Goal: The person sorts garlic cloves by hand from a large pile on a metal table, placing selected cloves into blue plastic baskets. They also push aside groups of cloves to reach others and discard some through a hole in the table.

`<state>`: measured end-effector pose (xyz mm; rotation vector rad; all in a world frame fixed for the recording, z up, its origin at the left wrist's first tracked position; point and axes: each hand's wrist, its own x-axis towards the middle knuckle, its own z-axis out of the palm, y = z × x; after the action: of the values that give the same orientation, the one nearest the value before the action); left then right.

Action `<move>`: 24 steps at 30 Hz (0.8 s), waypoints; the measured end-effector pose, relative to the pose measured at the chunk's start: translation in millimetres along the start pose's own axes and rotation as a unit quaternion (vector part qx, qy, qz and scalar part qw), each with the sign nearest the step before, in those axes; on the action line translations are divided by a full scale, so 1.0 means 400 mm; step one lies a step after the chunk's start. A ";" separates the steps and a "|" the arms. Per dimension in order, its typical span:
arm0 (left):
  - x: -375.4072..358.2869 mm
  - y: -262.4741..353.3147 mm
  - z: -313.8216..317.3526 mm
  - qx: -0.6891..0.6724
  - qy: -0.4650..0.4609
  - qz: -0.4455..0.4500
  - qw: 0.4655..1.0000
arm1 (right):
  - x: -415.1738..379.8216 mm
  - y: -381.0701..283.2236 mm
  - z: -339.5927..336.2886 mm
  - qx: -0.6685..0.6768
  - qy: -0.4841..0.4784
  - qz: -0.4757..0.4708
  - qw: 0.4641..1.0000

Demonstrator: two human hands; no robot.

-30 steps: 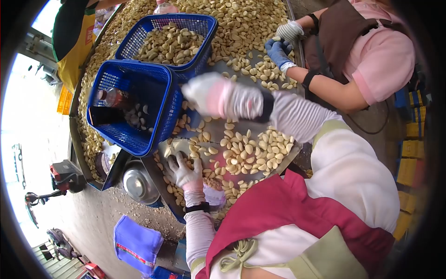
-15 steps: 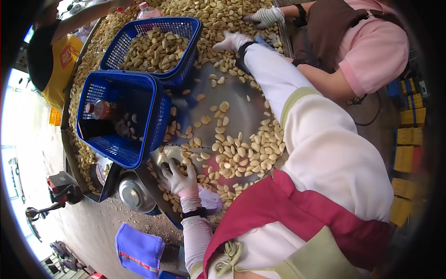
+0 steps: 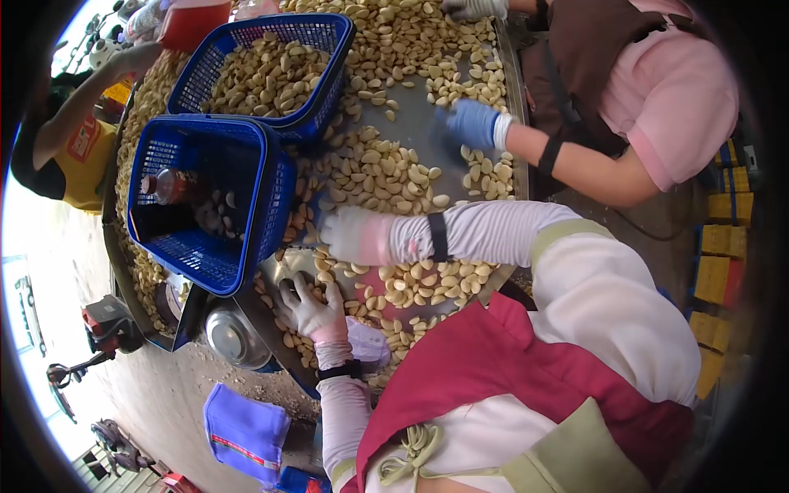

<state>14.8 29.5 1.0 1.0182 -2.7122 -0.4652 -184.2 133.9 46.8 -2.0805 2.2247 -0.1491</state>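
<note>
Pale oval pieces (image 3: 382, 174) that look like garlic cloves lie loose over the metal table. My left hand (image 3: 314, 312), in a whitish glove with dark fingertips, rests low on the table beside some of them, its fingers apart. Just above it, my right hand (image 3: 355, 234), gloved in white, is over the table at the lower edge of a heap of cloves. Its fingers are smeared by motion, so I cannot see whether they hold anything. A blue basket (image 3: 275, 177) with a bottle (image 3: 173, 186) and a few pale pieces inside stands left of both hands.
Behind it, another blue basket (image 3: 343, 62) holds many cloves. Across the table, a co-worker's blurred blue-gloved hand (image 3: 477, 125) is near the cloves. A second person's arm (image 3: 94, 99) reaches in at upper left. A metal bowl (image 3: 236, 337) sits by the table's corner.
My right hand has come back from the far cloves toward my left hand, and a heap now lies mid-table. The co-worker's blue-gloved hand has come into view; my left hand barely moved.
</note>
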 end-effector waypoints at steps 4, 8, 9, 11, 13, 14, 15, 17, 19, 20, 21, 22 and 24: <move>-0.003 0.004 -0.002 0.012 0.014 0.006 1.000 | 0.027 -0.036 0.008 0.013 -0.126 0.008 0.992; -0.004 -0.003 0.009 0.018 0.034 0.022 0.999 | 0.016 -0.049 0.050 -0.028 -0.066 -0.022 0.997; -0.006 -0.003 0.007 0.020 0.033 0.024 0.999 | 0.019 -0.046 0.051 -0.031 -0.066 -0.023 0.997; -0.010 -0.004 0.000 0.020 0.029 0.024 0.999 | 0.027 -0.032 0.051 0.011 -0.175 -0.012 0.984; -0.006 -0.005 0.000 0.018 0.025 0.027 0.999 | 0.025 0.000 -0.016 0.014 -0.150 0.012 0.989; -0.006 -0.008 0.004 0.002 0.023 0.023 0.999 | 0.028 0.018 -0.064 0.022 -0.126 0.032 0.991; -0.005 -0.009 0.007 -0.013 0.020 0.018 1.000 | 0.033 0.038 -0.150 0.028 -0.087 0.045 0.995; -0.003 0.002 -0.004 -0.022 0.016 0.004 1.000 | 0.061 0.112 -0.233 0.045 0.196 0.128 0.971; -0.006 0.013 -0.007 -0.032 0.009 -0.007 0.999 | 0.069 0.193 -0.340 0.167 0.486 0.136 0.847; -0.007 0.014 -0.009 -0.029 0.008 -0.008 1.000 | 0.073 0.237 -0.348 0.165 0.532 0.171 0.813; -0.004 0.012 -0.012 -0.026 0.008 -0.008 1.000 | 0.064 0.272 -0.341 0.170 0.490 0.182 0.835; -0.003 0.005 -0.008 -0.027 0.011 -0.006 1.000 | 0.049 0.295 -0.321 0.176 0.448 0.192 0.855; -0.004 -0.009 0.011 -0.012 0.022 0.004 1.000 | 0.032 0.314 -0.266 0.149 0.124 0.237 0.952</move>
<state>17.0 28.8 -4.4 0.9986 -2.6653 -0.4671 -323.5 130.4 135.5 -1.3967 2.5735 -0.6910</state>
